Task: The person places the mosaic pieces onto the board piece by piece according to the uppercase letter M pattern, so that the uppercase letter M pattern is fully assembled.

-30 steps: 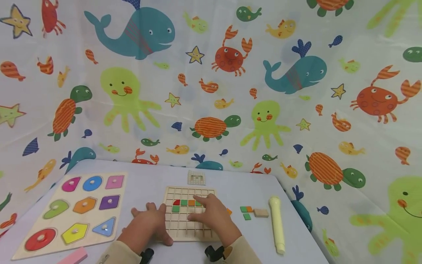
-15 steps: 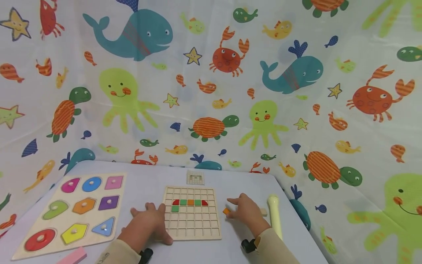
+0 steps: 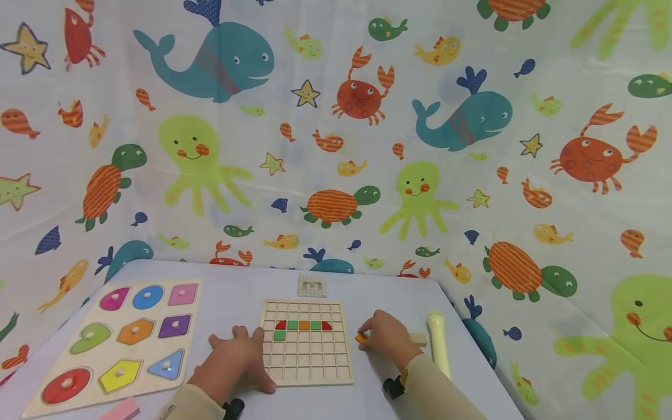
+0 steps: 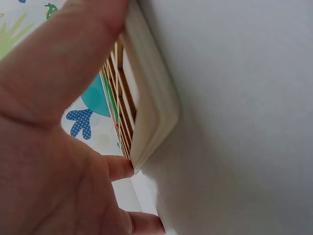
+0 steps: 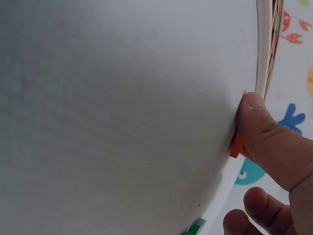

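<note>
A knobbed shape puzzle (image 3: 112, 318) lies left on the table (image 3: 228, 300); the left hand (image 3: 233, 357), fingers spread apart, touches a wooden grid board (image 3: 316, 360); right of that, the right hand (image 3: 389, 338) pinches an orange tile (image 3: 360, 338) near a pale-yellow tube (image 3: 438, 344).

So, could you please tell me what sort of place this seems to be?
Probably a children's play or learning area, judging by the cartoon sea-animal cloth, the knobbed shape puzzle and the grid board holding coloured tiles.
</note>
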A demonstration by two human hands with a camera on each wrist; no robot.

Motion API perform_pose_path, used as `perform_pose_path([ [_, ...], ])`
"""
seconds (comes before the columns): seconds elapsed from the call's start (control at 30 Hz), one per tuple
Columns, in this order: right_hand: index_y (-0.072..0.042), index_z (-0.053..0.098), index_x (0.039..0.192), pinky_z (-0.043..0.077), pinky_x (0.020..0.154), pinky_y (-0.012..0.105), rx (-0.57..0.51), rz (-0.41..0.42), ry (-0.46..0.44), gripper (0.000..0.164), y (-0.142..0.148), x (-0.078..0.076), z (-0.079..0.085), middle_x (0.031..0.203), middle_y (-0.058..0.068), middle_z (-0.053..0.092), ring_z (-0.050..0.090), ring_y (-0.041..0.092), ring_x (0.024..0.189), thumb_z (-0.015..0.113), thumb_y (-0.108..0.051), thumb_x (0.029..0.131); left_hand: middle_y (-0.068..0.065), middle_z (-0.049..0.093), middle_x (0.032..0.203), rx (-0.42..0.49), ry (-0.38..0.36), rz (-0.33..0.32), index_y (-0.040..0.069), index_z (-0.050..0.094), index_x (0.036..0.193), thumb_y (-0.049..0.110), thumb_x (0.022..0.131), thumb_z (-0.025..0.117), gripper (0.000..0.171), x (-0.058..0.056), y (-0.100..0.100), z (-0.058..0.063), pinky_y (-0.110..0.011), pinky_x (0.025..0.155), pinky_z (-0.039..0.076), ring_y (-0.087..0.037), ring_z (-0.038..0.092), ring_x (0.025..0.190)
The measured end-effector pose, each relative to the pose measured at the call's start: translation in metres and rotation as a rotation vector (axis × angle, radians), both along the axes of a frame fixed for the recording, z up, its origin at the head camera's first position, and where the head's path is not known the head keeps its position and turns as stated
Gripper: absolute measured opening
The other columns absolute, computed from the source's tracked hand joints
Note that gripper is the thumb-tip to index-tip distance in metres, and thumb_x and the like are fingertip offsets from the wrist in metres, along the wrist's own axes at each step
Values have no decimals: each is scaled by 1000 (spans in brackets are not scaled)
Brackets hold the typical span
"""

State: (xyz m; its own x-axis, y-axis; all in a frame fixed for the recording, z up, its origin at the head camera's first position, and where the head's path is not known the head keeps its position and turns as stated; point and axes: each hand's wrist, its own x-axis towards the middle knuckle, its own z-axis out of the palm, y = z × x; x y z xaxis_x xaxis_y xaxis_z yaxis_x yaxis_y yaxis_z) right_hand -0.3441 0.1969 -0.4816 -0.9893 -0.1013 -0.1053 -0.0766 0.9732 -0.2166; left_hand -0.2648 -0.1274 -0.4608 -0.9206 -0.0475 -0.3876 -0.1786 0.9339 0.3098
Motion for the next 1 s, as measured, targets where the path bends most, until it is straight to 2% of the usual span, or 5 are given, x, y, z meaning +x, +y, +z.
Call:
perform_pose_path([
  [0.13,-21,84,97,57,92,41,-44,-32,5,29,-3,2,2,98,-2,58,55,19,93,97,-36,77,-44,24,159,0,5,-4,8,41,161,61,52,102,136,0,0,0,-98,92,26,-86,11,138],
  [0.3,-17,83,96,53,81,36,-122,-46,51,30,-17,9,8,94,0,57,53,19,90,96,-38,77,-45,22,160,-5,3,-5,8,39,161,62,53,102,136,1,-2,2,-99,92,26,-86,10,138],
  [0.57,-14,85,94,54,77,34,-150,-56,147,31,-71,31,14,96,1,58,52,18,87,94,-40,80,-44,21,160,9,-3,12,8,40,161,60,52,102,136,3,-4,1,-99,93,25,-86,8,139],
  [0.8,-18,82,85,52,73,30,-226,67,156,27,-125,49,11,93,-4,58,52,13,80,96,-41,78,-44,23,159,-3,8,7,8,41,160,63,52,101,136,3,-5,0,-98,93,27,-86,10,138],
  [1.0,-22,78,78,47,66,26,-149,156,158,25,-146,53,6,86,-6,51,49,12,74,95,-40,80,-44,24,160,-10,14,-3,9,43,159,65,52,101,134,3,1,-1,-98,91,29,-86,11,137],
])
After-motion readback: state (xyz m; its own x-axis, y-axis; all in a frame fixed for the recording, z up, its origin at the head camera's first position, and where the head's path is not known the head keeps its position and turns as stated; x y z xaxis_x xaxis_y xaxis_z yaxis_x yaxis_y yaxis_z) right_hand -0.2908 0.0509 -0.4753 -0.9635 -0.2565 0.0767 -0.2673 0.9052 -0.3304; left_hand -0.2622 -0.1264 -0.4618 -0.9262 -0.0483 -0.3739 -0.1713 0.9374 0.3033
